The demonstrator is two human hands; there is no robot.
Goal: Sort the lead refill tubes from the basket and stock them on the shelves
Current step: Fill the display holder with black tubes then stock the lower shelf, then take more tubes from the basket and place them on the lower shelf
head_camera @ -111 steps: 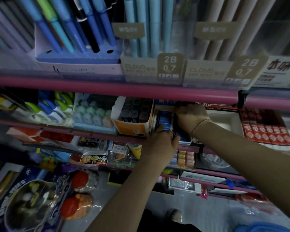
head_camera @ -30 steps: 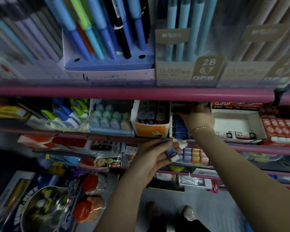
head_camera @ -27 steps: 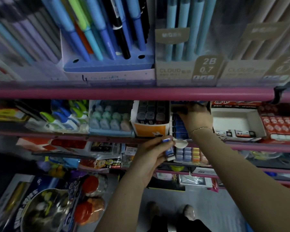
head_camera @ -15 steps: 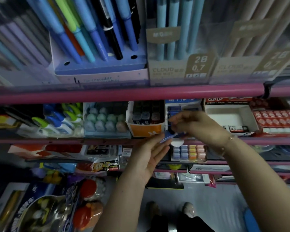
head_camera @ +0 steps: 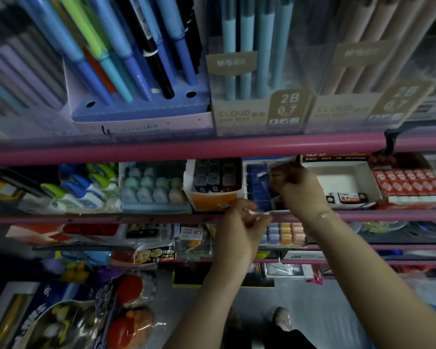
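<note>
A blue display box (head_camera: pixel 256 197) of blue lead refill tubes stands on the middle shelf, between an orange box and a white one. My right hand (head_camera: pixel 300 190) reaches into it from the right, fingers closed on a blue lead refill tube (head_camera: pixel 272 192) that sits partly among the stacked tubes. My left hand (head_camera: pixel 242 222) is lower, at the shelf's pink front rail (head_camera: pixel 136 219). Its thumb and fingers pinch the box's white front flap (head_camera: pixel 275 212). The basket is out of view.
An orange box of dark refill cases (head_camera: pixel 213 183) is to the left, with pastel erasers (head_camera: pixel 150 187) beyond it. A nearly empty white box (head_camera: pixel 342 183) and red packs (head_camera: pixel 410 183) are to the right. Pens fill the upper shelf (head_camera: pixel 212 147). Lower shelves hold small packets.
My right hand took the blue tube from my left hand and carried it up into the blue box. My left hand rose to the box's front flap.
</note>
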